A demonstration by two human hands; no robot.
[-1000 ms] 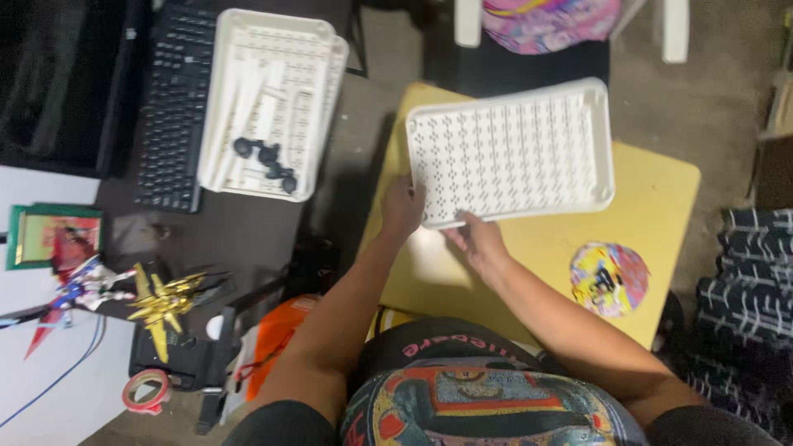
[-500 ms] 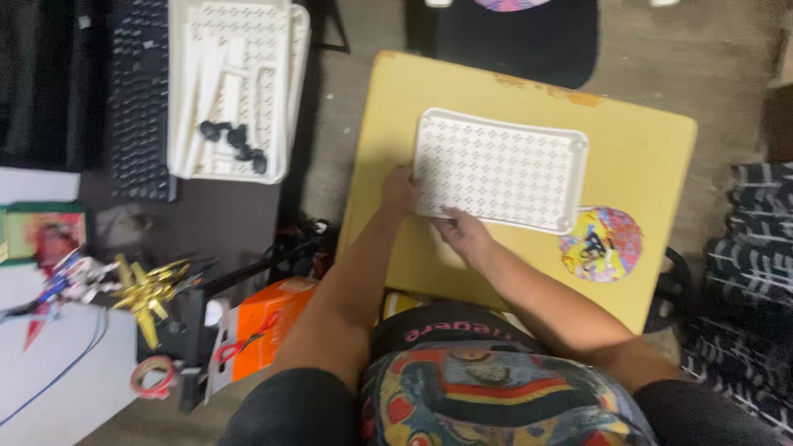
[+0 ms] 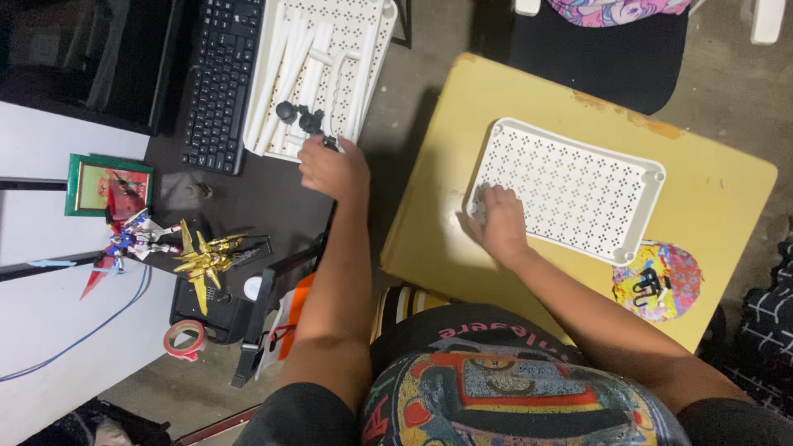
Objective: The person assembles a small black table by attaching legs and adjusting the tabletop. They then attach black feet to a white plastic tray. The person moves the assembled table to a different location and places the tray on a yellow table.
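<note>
Below, a perforated white tray [image 3: 578,194] is being pressed flat onto the yellow bench [image 3: 727,198] by the right hand [image 3: 498,221], fingers closed on its rim; small black wheels [image 3: 299,118] are being pinched by the left hand [image 3: 333,168] over concrete floor.

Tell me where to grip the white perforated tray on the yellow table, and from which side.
Grip the white perforated tray by its raised rim at the near-left corner, coming from the person's side. It lies flat on the yellow table, so only the rim offers an edge, and the right hand already rests at that corner.
</note>
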